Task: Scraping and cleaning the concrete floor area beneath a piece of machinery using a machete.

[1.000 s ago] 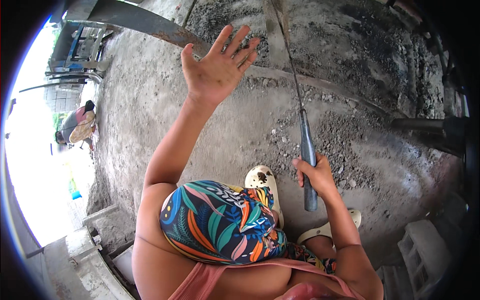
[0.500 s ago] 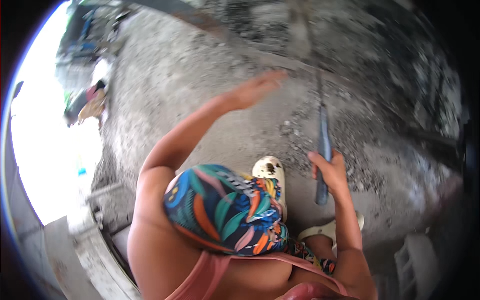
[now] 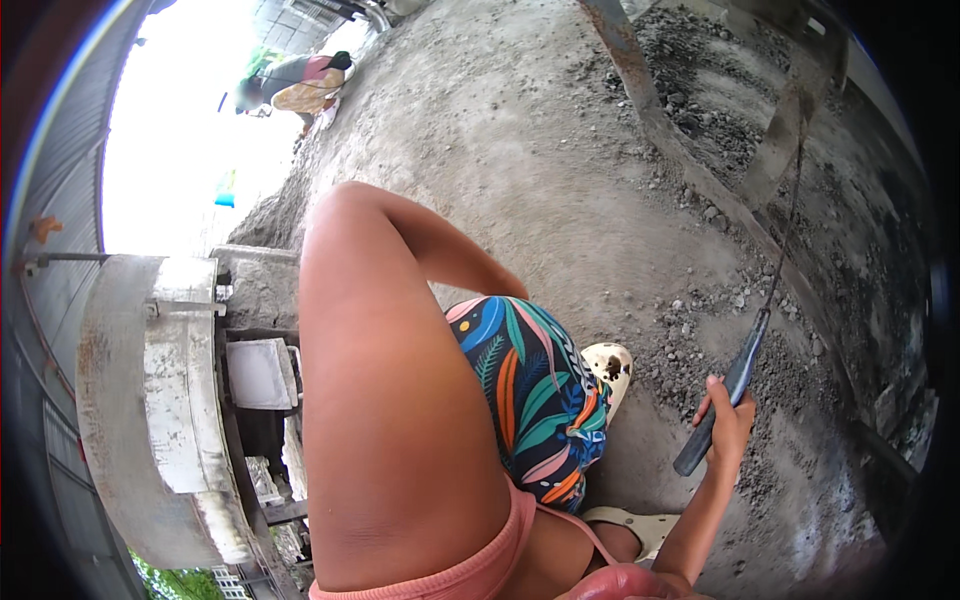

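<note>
My right hand (image 3: 728, 425) is wrapped round the dark, smooth handle (image 3: 742, 370) of a long tool. From the handle a thin metal rod (image 3: 787, 235) runs up and away to the right, toward a rusty metal strip; I cannot make out how its far end is shaped. Grey rubble (image 3: 690, 330) lies on the ground beside the handle. My left arm (image 3: 400, 380) is bent across the left of the view, its forearm dropping behind my patterned leg covering (image 3: 530, 390). The left hand itself is hidden there.
Rusty flat metal bars (image 3: 625, 65) cross the dusty ground at the upper right, with dark crumbled heaps (image 3: 690, 75) beyond. A worn, curved metal casing (image 3: 155, 400) stands close on the left. Another person (image 3: 300, 85) bends over at the far left. My cream clog (image 3: 608, 370) is planted near the rubble.
The view has swung, bringing the metal casing further in. My left hand, earlier stretched out over the ground, has drawn back out of sight. My right hand keeps hold of the tool.
</note>
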A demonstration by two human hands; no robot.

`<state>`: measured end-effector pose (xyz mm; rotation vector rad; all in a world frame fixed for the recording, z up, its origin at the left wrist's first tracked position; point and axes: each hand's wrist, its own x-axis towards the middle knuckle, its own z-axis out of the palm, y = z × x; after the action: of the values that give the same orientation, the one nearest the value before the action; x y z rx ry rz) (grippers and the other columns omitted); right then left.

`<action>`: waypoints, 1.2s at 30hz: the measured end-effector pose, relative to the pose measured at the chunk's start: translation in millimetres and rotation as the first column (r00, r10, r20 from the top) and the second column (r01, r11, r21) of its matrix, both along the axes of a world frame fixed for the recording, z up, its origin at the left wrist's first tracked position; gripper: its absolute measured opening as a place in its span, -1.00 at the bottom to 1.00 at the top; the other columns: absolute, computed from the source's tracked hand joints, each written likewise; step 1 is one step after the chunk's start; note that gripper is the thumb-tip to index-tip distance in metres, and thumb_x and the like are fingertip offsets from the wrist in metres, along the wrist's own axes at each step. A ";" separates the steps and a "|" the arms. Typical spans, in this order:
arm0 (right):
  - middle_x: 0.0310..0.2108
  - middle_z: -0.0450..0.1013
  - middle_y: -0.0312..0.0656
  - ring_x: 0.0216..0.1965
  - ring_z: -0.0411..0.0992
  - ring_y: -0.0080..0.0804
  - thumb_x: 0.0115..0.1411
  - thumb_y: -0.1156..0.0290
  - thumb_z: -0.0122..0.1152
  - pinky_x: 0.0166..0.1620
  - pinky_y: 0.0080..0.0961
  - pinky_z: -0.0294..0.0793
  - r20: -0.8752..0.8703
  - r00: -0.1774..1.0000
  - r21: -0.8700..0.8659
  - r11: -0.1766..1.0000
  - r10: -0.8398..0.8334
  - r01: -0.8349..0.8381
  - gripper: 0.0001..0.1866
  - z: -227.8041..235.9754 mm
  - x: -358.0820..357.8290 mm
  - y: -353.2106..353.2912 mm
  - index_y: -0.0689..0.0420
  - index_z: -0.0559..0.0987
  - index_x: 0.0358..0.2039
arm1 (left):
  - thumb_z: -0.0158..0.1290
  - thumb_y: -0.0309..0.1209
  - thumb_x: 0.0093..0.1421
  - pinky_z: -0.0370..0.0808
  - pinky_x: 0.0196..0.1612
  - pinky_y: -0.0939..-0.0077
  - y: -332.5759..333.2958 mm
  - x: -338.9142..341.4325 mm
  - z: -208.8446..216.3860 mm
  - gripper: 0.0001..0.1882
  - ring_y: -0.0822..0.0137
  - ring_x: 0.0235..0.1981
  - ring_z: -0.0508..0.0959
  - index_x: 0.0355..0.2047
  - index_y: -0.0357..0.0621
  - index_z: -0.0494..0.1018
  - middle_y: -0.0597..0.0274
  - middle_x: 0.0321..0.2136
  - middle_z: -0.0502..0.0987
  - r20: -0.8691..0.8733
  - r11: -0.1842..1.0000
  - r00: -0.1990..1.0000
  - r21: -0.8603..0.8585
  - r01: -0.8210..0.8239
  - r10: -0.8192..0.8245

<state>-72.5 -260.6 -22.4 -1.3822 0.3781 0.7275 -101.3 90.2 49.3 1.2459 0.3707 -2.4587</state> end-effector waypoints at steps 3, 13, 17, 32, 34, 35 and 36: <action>-0.71 0.32 -0.27 -0.77 0.28 -0.54 0.09 0.31 0.24 -0.68 -0.57 0.28 -0.010 1.000 0.001 1.000 -0.003 0.003 -0.74 0.8 -1.4 0.3 0.20 0.40 -0.36 | -0.58 0.40 0.15 0.25 0.19 0.27 0.9 -15.7 5.6 -0.14 0.16 0.12 0.36 0.28 0.17 0.09 0.03 0.18 0.26 -0.027 0.999 0.999 0.006 -0.036 0.036; -0.73 0.31 -0.27 -0.78 0.28 -0.54 0.09 0.34 0.24 -0.69 -0.58 0.26 -0.013 0.999 -0.010 0.999 -0.042 0.041 -0.77 0.0 1.7 6.7 0.19 0.39 -0.42 | -0.58 0.40 0.15 0.20 0.21 0.21 2.5 -44.7 13.4 -0.12 0.16 0.16 0.30 0.30 0.13 0.05 0.05 0.22 0.20 -0.085 0.993 0.990 0.017 -0.115 0.116; -0.73 0.31 -0.27 -0.78 0.28 -0.54 0.09 0.36 0.22 -0.69 -0.57 0.27 -0.018 0.998 -0.023 0.998 -0.061 0.061 -0.79 1.0 0.5 8.2 0.19 0.40 -0.42 | -0.58 0.40 0.15 0.18 0.21 0.19 1.9 -56.3 15.2 -0.11 0.16 0.18 0.28 0.30 0.12 0.04 0.07 0.23 0.18 -0.107 0.989 0.983 0.024 -0.149 0.151; -0.76 0.31 -0.29 -0.78 0.27 -0.55 0.09 0.29 0.27 -0.68 -0.59 0.18 -0.022 1.000 -0.039 0.999 -0.017 0.017 -0.74 3.7 -1.3 2.8 0.16 0.44 -0.58 | -0.58 0.40 0.15 0.11 0.24 0.10 -6.4 -87.4 -12.1 -0.09 0.16 0.24 0.19 0.32 0.06 -0.01 0.11 0.28 0.09 -0.429 0.969 0.869 0.090 -0.229 0.245; -0.74 0.32 -0.31 -0.75 0.27 -0.58 0.09 0.27 0.27 -0.65 -0.61 0.21 -0.009 0.999 -0.026 0.999 0.047 -0.047 -0.73 7.8 3.0 7.8 0.19 0.45 -0.49 | -0.58 0.40 0.15 0.10 0.24 0.09 -3.6 -71.6 -19.1 -0.08 0.16 0.24 0.18 0.32 0.06 -0.02 0.11 0.29 0.08 -0.461 0.948 0.831 0.213 -0.238 0.312; -0.72 0.32 -0.31 -0.74 0.27 -0.58 0.10 0.24 0.26 -0.63 -0.62 0.23 0.005 0.999 -0.026 0.998 0.054 -0.054 -0.71 8.0 4.9 7.9 0.22 0.46 -0.41 | -0.58 0.40 0.15 0.10 0.24 0.08 -3.1 -58.8 -23.9 -0.08 0.16 0.25 0.17 0.32 0.05 -0.03 0.12 0.29 0.07 -0.448 0.936 0.831 0.272 -0.224 0.329; -0.72 0.32 -0.31 -0.73 0.28 -0.59 0.09 0.23 0.27 -0.63 -0.62 0.24 -0.002 0.999 -0.030 0.998 0.052 -0.052 -0.70 5.5 6.2 8.3 0.22 0.46 -0.40 | -0.58 0.40 0.15 0.09 0.24 0.08 -2.5 -46.3 -28.9 -0.08 0.16 0.25 0.16 0.32 0.05 -0.03 0.12 0.30 0.07 -0.406 0.922 0.848 0.323 -0.216 0.341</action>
<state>-66.3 -252.2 -16.9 -1.4241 0.3565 0.7685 -147.6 87.6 20.4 0.6151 0.9666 -2.4689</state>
